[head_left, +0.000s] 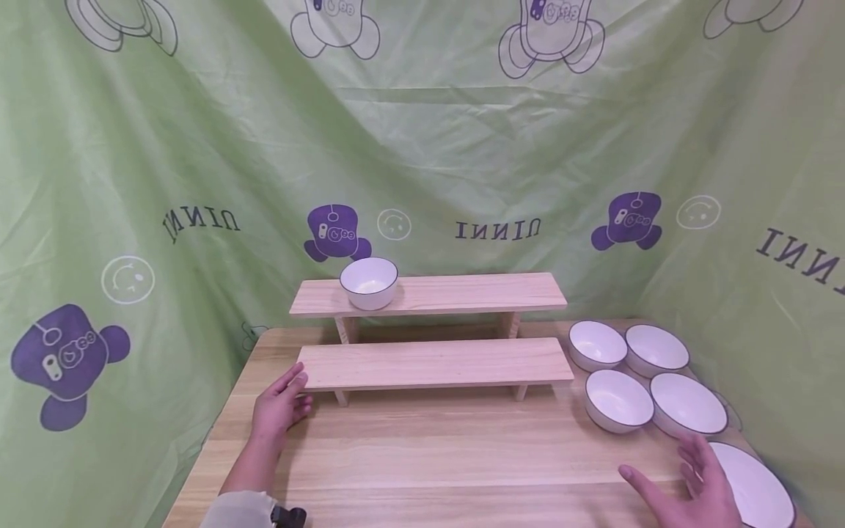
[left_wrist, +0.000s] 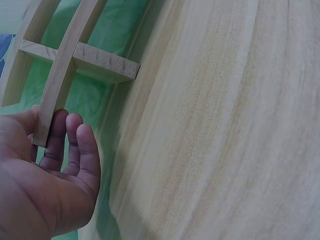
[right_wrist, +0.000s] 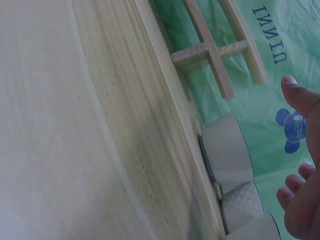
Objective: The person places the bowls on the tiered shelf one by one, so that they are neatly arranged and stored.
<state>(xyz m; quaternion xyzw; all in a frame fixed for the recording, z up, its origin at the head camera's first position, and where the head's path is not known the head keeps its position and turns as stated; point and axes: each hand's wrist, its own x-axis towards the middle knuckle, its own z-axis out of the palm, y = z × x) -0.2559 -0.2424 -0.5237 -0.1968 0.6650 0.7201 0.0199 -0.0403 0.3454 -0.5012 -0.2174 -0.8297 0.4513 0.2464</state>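
Left grip (head_left: 280, 407) pinches left end of lower shelf (head_left: 436, 364); best steady it lightly, no lifting. Right grip (head_left: 700, 491) spread, empty, by near-right bowl (head_left: 755, 480); mind its rim.

A pale two-tier wooden shelf (head_left: 436, 364) stands upright; one white, dark-rimmed bowl (head_left: 370, 286) sits mouth-up toward its upper tier's (head_left: 469, 292) left end, five more bowls (head_left: 618, 403) to its right.

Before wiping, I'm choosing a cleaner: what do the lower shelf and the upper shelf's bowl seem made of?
Lower shelf: matte, seemingly bare wood, showing pale grain. Bowl: probably glazed ceramic, possibly enamel, from its smooth white surface and dark rim.
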